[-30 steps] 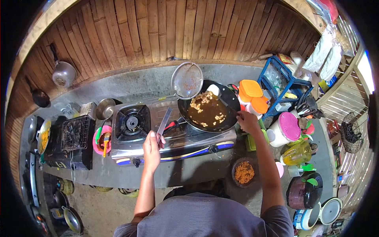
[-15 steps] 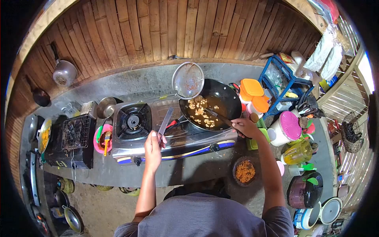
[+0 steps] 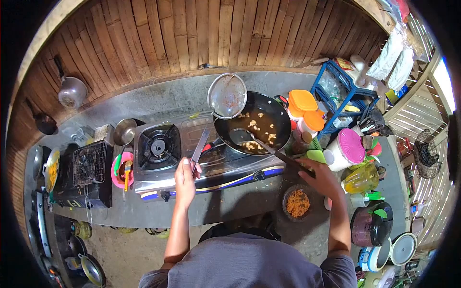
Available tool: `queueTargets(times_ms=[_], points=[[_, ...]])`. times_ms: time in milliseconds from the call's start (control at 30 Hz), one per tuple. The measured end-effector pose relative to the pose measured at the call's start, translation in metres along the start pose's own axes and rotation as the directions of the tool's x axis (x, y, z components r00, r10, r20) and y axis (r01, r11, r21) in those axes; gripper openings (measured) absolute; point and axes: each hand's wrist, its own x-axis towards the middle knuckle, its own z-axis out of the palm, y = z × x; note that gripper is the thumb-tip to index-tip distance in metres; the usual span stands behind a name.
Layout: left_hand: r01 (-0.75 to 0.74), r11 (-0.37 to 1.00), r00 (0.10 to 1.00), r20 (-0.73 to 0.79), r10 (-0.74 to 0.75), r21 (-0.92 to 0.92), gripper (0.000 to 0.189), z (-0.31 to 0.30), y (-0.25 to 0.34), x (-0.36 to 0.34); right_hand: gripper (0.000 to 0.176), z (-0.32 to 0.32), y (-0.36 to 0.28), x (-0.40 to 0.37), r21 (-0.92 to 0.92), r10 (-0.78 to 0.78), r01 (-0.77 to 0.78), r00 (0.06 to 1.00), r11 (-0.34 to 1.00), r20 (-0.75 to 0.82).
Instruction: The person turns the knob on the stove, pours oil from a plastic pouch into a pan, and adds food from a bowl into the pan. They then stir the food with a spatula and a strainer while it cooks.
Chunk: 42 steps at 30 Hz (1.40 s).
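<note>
My left hand (image 3: 186, 176) is closed round the long flat handle of a wire strainer (image 3: 227, 96), whose round mesh is over the left rim of a black wok (image 3: 284, 129). The wok rests on the right burner of a gas stove and holds brown oil with small pale pieces of food (image 3: 253, 126). My right hand (image 3: 314, 175) grips the dark handle of a spatula (image 3: 269, 147). The blade of the spatula dips into the oil at the left of the wok, among the pieces.
The bare left burner (image 3: 159, 147) is beside the wok. A pink bowl (image 3: 116, 181) with a brush stands further left. On the right are a stone mortar (image 3: 297, 202) of orange paste, orange-lidded tubs (image 3: 303, 101), a pink-lidded container (image 3: 351, 147) and a blue rack (image 3: 346, 81).
My right hand has moved right and toward my body with the spatula. The blade now shows at the left of the wok, and the food pieces are more spread out.
</note>
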Motion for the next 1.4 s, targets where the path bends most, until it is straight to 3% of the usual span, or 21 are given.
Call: queueTargets(times_ms=[133, 233, 533, 767, 1033, 1333, 1400], points=[[0.002, 1.0, 1.0, -0.015, -0.002, -0.005, 0.041, 0.0, -0.003, 0.002, 0.038, -0.03, -0.025, -0.031, -0.242, 0.165, -0.156, 0.986, 0.958, 0.019], [0.008, 1.0, 1.0, -0.019, -0.008, -0.007, 0.042, 0.0, -0.008, 0.003, 0.042, -0.036, -0.027, -0.046, -0.27, 0.205, -0.205, 0.978, 0.941, -0.027], [-0.004, 1.0, 1.0, -0.023, 0.004, -0.003, 0.044, 0.004, -0.008, 0.003, 0.041, 0.02, -0.011, -0.019, -0.192, 0.159, -0.17, 0.985, 0.967, -0.068], [-0.003, 1.0, 0.999, -0.042, 0.004, 0.005, 0.043, 0.002, -0.005, -0.002, 0.039, 0.069, 0.009, 0.026, -0.101, -0.016, -0.001, 0.986, 0.995, -0.169], [-0.003, 0.994, 0.998, -0.063, 0.009, 0.106, 0.041, -0.005, -0.007, -0.006, 0.041, 0.078, 0.007, 0.069, -0.063, -0.059, 0.046, 0.973, 0.997, -0.221], [-0.016, 0.967, 0.991, -0.124, 0.049, 0.253, 0.04, -0.01, -0.013, -0.011, 0.044, 0.081, 0.03, 0.096, -0.162, -0.096, 0.033, 0.914, 0.986, -0.395], [-0.008, 0.948, 0.989, -0.136, 0.054, 0.318, 0.039, -0.01, -0.012, -0.011, 0.045, 0.078, 0.037, 0.099, -0.193, -0.038, -0.03, 0.939, 0.981, -0.343]])
